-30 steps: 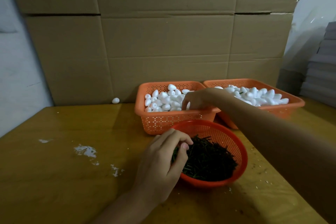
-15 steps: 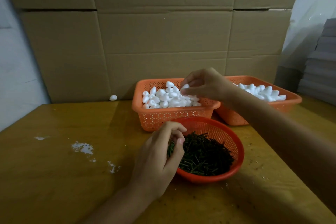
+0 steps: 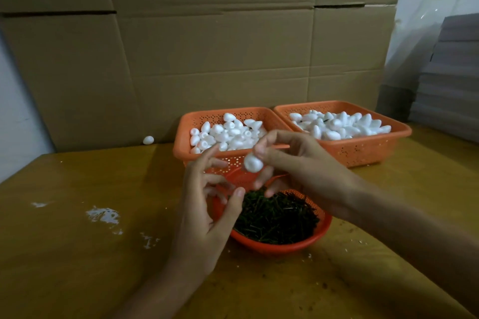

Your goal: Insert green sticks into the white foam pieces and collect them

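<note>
Head view: foam piece (image 3: 252,162) is pinched in the fingertips of the right hand (image 3: 298,160), which has been lifted out of the square basket (image 3: 181,137) behind the round bowl (image 3: 280,248) and is held above that bowl's far rim. Just beside it, the left hand (image 3: 207,204) has been raised from the green sticks (image 3: 274,217) in the bowl, fingers loosely spread; whether a stick is pinched cannot be told. Insertion is judged imminent.

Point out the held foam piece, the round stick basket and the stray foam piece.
held foam piece (image 3: 252,163): head view, rounded end.
round stick basket (image 3: 282,248): head view, near rim.
stray foam piece (image 3: 148,140): head view, its middle.
</note>
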`<state>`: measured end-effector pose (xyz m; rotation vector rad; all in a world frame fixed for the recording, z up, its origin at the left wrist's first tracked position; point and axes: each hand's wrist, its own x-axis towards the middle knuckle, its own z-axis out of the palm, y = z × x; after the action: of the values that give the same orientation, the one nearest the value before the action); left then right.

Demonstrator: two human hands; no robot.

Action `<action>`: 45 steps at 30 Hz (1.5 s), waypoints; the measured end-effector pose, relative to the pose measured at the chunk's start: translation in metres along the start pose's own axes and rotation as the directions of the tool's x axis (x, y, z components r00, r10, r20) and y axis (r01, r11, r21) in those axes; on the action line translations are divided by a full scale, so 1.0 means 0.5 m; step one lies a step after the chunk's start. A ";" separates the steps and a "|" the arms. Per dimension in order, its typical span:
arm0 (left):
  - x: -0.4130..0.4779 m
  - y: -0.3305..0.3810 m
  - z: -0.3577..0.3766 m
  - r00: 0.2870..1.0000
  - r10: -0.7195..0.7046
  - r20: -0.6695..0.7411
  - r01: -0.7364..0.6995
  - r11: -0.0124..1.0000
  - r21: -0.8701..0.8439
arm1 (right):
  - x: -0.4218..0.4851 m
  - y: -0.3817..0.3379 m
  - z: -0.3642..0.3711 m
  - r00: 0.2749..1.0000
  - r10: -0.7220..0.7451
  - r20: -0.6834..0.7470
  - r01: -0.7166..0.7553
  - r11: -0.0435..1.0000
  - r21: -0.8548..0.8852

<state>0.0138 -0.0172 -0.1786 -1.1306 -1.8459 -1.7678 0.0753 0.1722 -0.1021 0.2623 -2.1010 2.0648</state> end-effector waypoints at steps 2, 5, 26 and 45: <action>0.001 0.002 -0.002 1.000 -0.003 0.007 0.003 1.000 0.028 | -0.007 0.016 0.006 0.996 0.048 0.074 -0.048 0.999 -0.003; 0.006 0.001 -0.004 0.995 0.089 0.049 -0.095 0.986 0.134 | -0.012 0.028 0.004 0.990 0.093 0.106 -0.093 0.996 -0.006; 0.001 0.006 0.003 0.998 -0.025 0.058 0.017 0.990 0.143 | -0.023 0.067 0.009 0.986 -0.034 0.165 0.166 0.340 -0.926; 0.007 0.001 0.000 0.998 -0.039 0.049 0.033 0.991 0.131 | -0.015 0.050 0.007 0.997 -0.018 -0.073 -0.017 0.891 -0.454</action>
<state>0.0121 -0.0164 -0.1755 -1.1096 -1.9925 -1.6243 0.0765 0.1693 -0.1283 0.1110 -2.4495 1.4858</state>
